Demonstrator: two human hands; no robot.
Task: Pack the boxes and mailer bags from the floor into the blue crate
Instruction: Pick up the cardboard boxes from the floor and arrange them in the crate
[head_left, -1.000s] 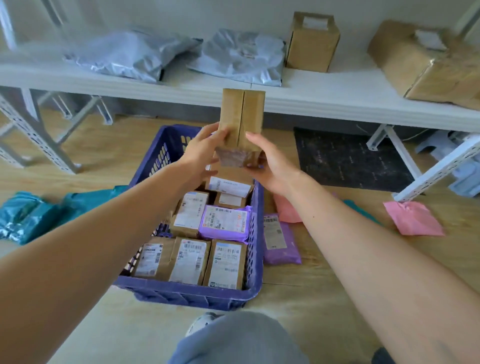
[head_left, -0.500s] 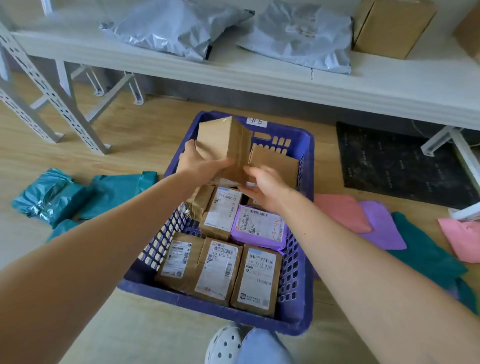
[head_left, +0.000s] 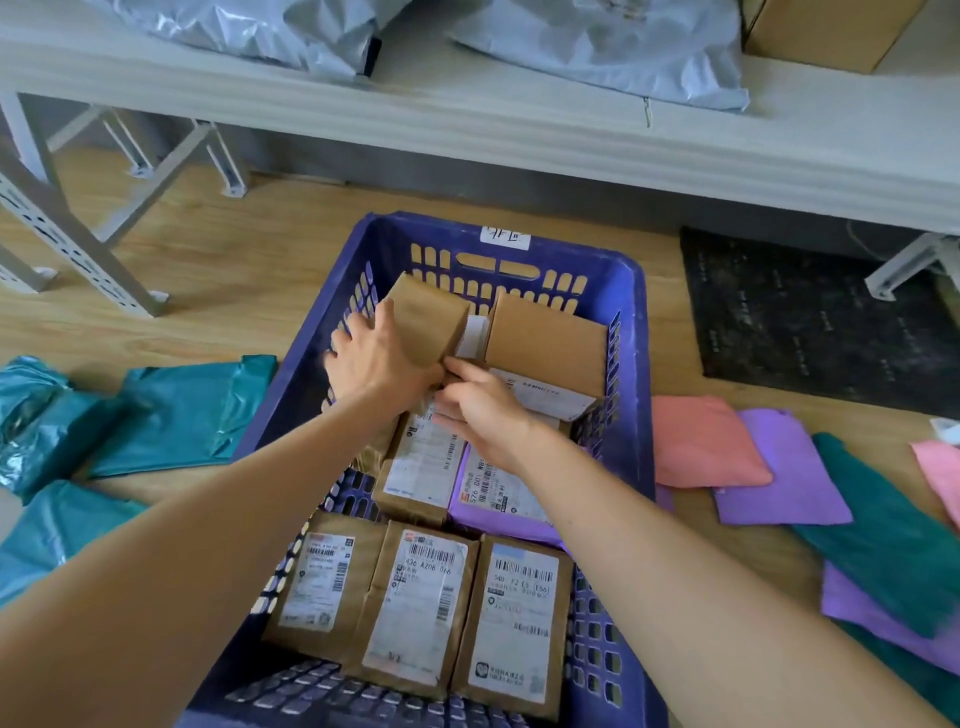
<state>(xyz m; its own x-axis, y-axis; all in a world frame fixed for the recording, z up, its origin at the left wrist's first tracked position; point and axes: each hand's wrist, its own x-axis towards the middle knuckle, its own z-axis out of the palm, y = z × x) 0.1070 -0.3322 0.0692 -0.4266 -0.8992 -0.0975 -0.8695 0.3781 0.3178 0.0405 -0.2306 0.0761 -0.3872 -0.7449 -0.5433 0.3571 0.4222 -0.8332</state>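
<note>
The blue crate (head_left: 631, 332) stands on the wooden floor and holds several labelled brown boxes and a purple mailer bag (head_left: 498, 493). My left hand (head_left: 374, 358) grips a plain brown box (head_left: 428, 322) at the crate's far left corner, the box tilted inside the crate. My right hand (head_left: 480, 410) touches that box's near bottom edge with its fingertips, fingers loosely curled. Another brown box (head_left: 545, 343) lies at the far right of the crate. Teal mailer bags (head_left: 171, 410) lie on the floor to the left; pink (head_left: 701, 441), purple (head_left: 779, 467) and dark green (head_left: 883, 545) mailer bags lie to the right.
A white shelf (head_left: 519, 140) runs across the back with grey mailer bags (head_left: 623, 47) and a cardboard box (head_left: 831, 26) on it. Its metal legs (head_left: 67, 244) stand at the left. A black mat (head_left: 815, 322) lies under the shelf at the right.
The brown box has come down from in front of the shelf into the crate's far left corner. Both hands lowered with it, and the camera tipped downward.
</note>
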